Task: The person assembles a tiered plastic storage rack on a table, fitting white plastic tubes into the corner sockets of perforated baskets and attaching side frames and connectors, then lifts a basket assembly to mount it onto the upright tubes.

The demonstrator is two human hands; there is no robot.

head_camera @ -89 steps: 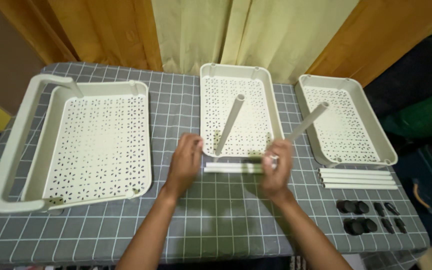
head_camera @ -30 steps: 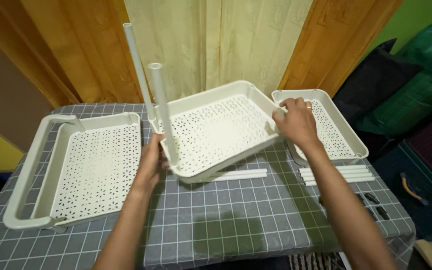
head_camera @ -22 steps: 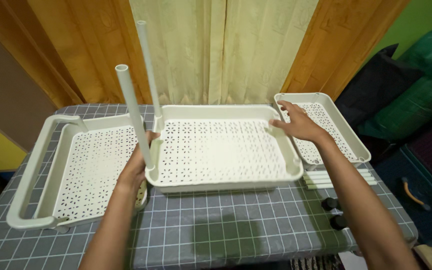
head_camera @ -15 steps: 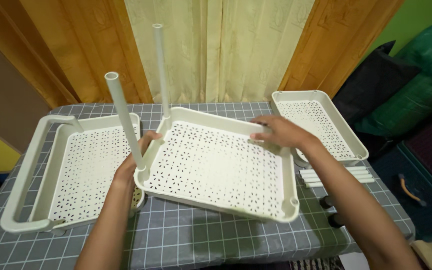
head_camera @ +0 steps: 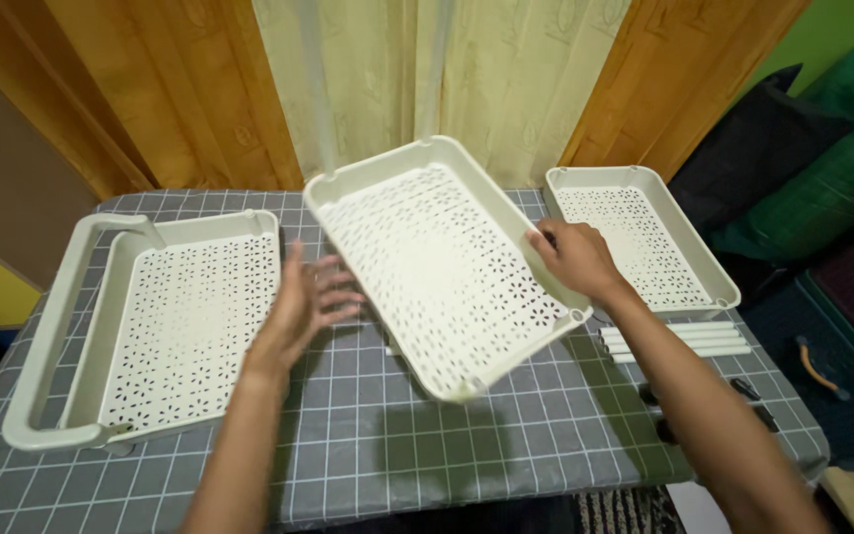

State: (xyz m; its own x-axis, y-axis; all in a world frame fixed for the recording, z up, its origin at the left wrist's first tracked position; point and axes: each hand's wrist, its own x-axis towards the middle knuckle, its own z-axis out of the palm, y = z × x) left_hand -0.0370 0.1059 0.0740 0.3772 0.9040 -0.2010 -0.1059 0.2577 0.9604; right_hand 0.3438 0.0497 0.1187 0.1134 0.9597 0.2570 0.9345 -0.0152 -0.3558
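The right hand point(head_camera: 573, 259) is closed on the right long rim of a cream perforated tray point(head_camera: 437, 262), thumb on top of the rim and fingers wrapped under it. The tray hangs tilted above the worktop point(head_camera: 368, 445), turned at an angle, its near corner dipping low toward the grid-patterned cloth and its far end raised toward the curtains. Two pale tubes point(head_camera: 316, 89) rise from the tray's far end, blurred against the curtain.

The left hand point(head_camera: 303, 302) is open, fingers spread, palm turned toward the tray's left long side; it sits just beside that edge, and whether the fingertips touch it cannot be told. The tray thus lies between the two hands, held only on the right side as far as can be seen.

To the left of the left hand a second perforated tray with a long side handle point(head_camera: 150, 326) lies flat on the worktop. To the right of the right hand a third tray point(head_camera: 644, 237) lies flat near the worktop's far right corner. Just in front of it lie several white rods point(head_camera: 674, 338) side by side, and nearer still some small black parts point(head_camera: 743, 391), partly hidden by the right forearm.
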